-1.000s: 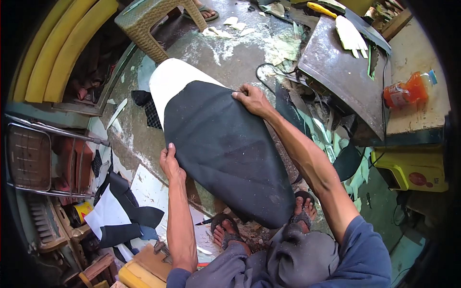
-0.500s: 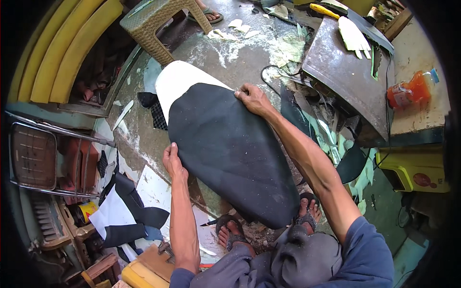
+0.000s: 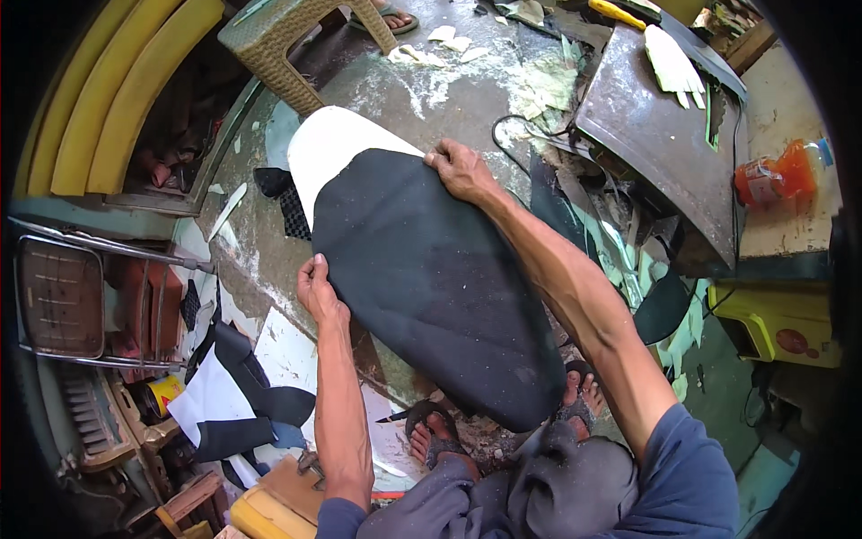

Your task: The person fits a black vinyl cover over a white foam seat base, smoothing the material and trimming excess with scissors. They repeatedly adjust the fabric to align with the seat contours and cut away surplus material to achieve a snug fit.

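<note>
Little has shifted: black cover [image 3: 431,278] is being stretched over white seat foam [image 3: 328,148], edges pinched by left hand [image 3: 316,287] and right hand [image 3: 460,169]; further pulling toward the bare end is judged needed.

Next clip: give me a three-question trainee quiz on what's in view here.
1. True or false: both hands touch the black cover.
2. Which part of the white seat foam is bare? A) far end B) near end C) none
3. What stands beyond the foam's far end?

Key:
1. True: left hand on its left edge, right hand at its far edge.
2. A
3. A woven stool.
</note>
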{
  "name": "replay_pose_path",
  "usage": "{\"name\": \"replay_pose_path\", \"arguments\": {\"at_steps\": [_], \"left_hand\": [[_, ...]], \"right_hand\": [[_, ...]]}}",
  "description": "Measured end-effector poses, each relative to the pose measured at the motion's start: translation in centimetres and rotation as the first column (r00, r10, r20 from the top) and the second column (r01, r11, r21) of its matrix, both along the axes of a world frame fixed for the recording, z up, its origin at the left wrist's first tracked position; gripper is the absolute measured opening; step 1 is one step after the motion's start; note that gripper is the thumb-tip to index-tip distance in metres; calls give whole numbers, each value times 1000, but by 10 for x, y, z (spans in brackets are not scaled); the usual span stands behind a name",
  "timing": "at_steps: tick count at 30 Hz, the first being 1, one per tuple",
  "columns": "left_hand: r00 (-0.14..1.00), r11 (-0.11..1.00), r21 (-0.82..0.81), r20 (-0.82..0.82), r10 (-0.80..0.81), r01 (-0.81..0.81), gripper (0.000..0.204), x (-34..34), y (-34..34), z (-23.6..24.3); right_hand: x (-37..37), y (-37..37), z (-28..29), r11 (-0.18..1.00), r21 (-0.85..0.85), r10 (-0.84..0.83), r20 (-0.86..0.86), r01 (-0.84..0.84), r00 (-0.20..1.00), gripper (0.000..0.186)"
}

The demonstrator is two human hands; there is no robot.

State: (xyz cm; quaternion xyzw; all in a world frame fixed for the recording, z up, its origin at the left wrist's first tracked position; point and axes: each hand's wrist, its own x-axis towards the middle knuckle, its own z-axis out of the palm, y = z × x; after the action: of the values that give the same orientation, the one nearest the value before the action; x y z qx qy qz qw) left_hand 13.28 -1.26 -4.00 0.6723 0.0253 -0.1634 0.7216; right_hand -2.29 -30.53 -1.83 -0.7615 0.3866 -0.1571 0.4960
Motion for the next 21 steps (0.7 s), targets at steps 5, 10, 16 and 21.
{"name": "replay_pose_path", "arguments": {"at_steps": [5, 10, 16, 21], "left_hand": [[999, 1000, 12, 39, 18, -18, 19, 5, 1, 1], [998, 995, 75, 43, 56, -59, 16, 1, -13, 2], [992, 987, 149, 120, 41, -59, 15, 12, -6, 6], [990, 989, 133, 132, 50, -67, 17, 12, -13, -1]], "right_hand": [[5, 6, 7, 996, -88, 5, -33, -8, 999, 41], [-3, 1, 6, 987, -161, -8, -7, 7, 1000, 37], [15, 5, 13, 971, -224, 74, -57, -85, 996, 33], [5, -1, 18, 971, -213, 89, -89, -106, 992, 34]]}}
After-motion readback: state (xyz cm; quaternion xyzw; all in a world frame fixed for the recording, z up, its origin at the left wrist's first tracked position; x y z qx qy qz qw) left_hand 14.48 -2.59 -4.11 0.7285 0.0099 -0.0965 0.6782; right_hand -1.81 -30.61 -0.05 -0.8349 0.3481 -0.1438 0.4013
